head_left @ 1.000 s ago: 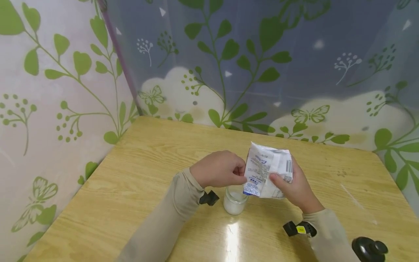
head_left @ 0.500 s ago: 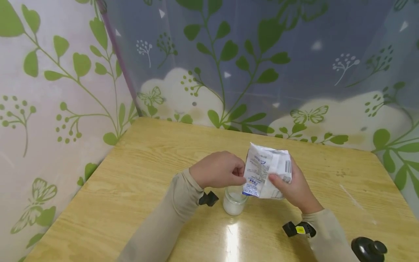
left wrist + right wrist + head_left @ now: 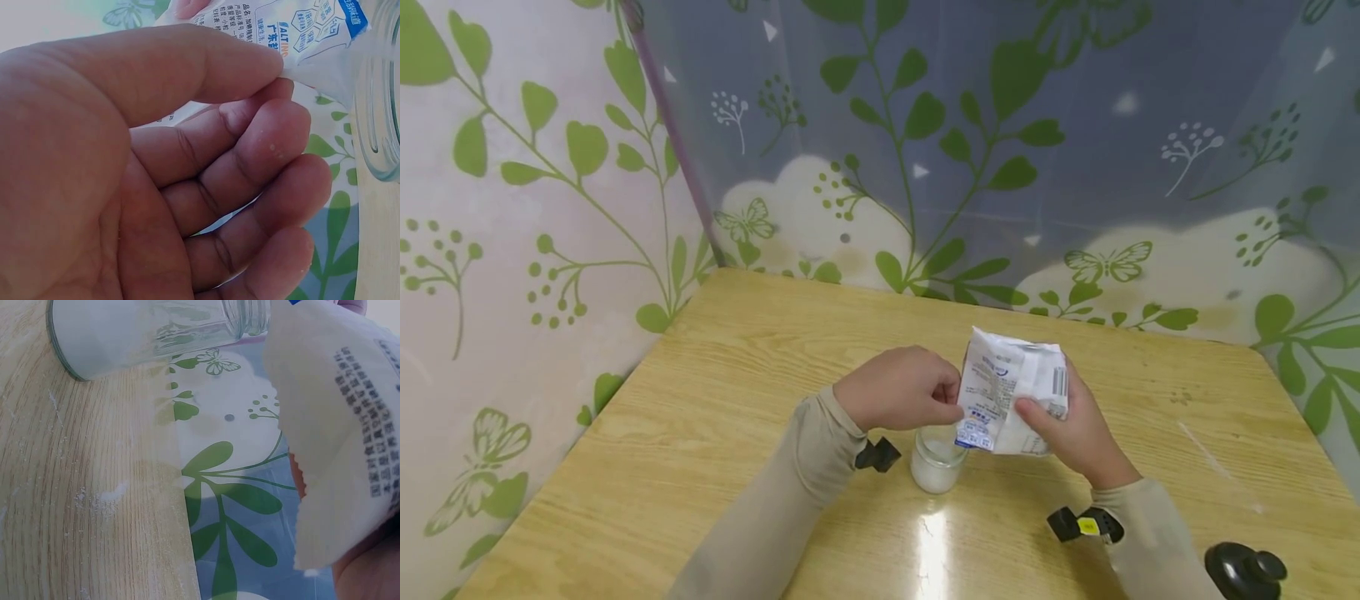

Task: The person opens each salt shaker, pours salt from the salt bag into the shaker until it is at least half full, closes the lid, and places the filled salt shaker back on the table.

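Note:
A white salt bag point(image 3: 1030, 375) with blue print is tilted over a glass jar point(image 3: 936, 471), its lower left corner at the jar's mouth. My right hand point(image 3: 1078, 433) grips the bag from the right, thumb across its face. With thumb and index finger my left hand point(image 3: 898, 387) pinches the bag's corner; in the left wrist view the pinched film point(image 3: 319, 78) stretches toward the jar's rim point(image 3: 375, 165). White contents fill the lower part of the jar, as the right wrist view shows. Whether salt is flowing cannot be seen.
White grains point(image 3: 111, 495) lie scattered on the wooden table point(image 3: 737, 367). A black rounded object with a knob point(image 3: 1243, 571) stands at the lower right. Walls with a printed leaf pattern point(image 3: 955, 287) border the table's back and left.

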Motion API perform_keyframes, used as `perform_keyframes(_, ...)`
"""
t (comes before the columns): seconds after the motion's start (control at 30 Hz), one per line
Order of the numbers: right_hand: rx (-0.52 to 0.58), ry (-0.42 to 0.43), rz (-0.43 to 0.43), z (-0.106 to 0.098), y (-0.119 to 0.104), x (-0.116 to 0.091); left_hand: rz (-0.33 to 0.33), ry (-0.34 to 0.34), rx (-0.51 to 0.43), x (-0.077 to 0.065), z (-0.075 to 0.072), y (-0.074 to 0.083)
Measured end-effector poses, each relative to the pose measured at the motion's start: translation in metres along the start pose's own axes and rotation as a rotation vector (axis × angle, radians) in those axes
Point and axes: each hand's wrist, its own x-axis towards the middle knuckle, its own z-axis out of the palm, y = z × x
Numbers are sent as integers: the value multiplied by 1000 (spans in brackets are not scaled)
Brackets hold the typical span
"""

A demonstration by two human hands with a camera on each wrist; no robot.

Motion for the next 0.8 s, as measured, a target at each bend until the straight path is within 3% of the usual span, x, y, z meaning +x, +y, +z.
perform_keyframes(0.8, -6, 3, 5, 0, 2, -1, -4, -2, 15, 0, 0, 0)
